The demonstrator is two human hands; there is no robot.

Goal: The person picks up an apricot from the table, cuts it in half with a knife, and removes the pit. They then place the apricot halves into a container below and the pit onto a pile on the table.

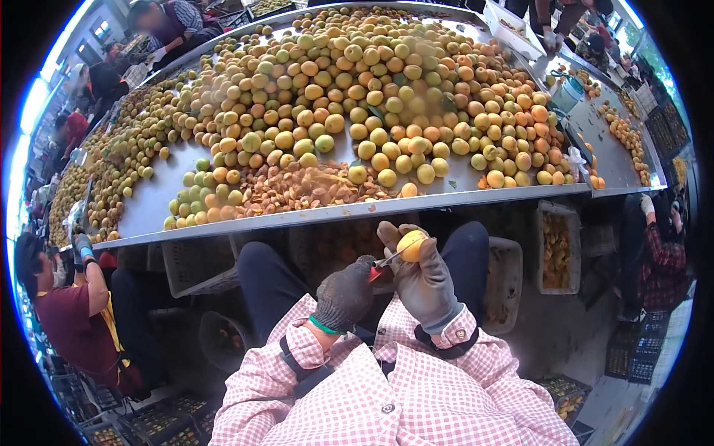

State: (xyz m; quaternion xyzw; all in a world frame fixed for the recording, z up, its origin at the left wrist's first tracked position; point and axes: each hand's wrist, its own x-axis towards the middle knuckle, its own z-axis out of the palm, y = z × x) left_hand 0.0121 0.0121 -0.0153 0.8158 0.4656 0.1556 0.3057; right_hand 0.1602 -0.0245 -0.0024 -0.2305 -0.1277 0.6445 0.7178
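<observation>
Right now, we have a yellow fruit [410,246] up between the gloved fingers and thumb of our right hand [425,279], just below the near edge of the table and between our two knees [269,271]. That hand is curled about the fruit and grips it. Our left hand [343,296], in a dark glove, is closed round the red handle of a small knife [375,272], whose blade slants up to the fruit's lower left side; we cannot tell whether it has gone in. A green band [325,325] circles our left wrist, and we wear a pink-and-white checked shirt [387,401].

Just beyond our hands runs the metal rim of the table [349,220]. Near it we see a low heap of brown stones [305,189], with green and yellow fruits beside it, and behind that a broad mound of orange, yellow and green fruits [327,82]. A bluish container [567,94] stands at the mound's right. Under the table, a pale crate [197,264] sits to our left, and two tubs [504,286] [559,253] to our right. Further out, we have a person in maroon [78,327] on the left and a person in red plaid [662,256] on the right.
</observation>
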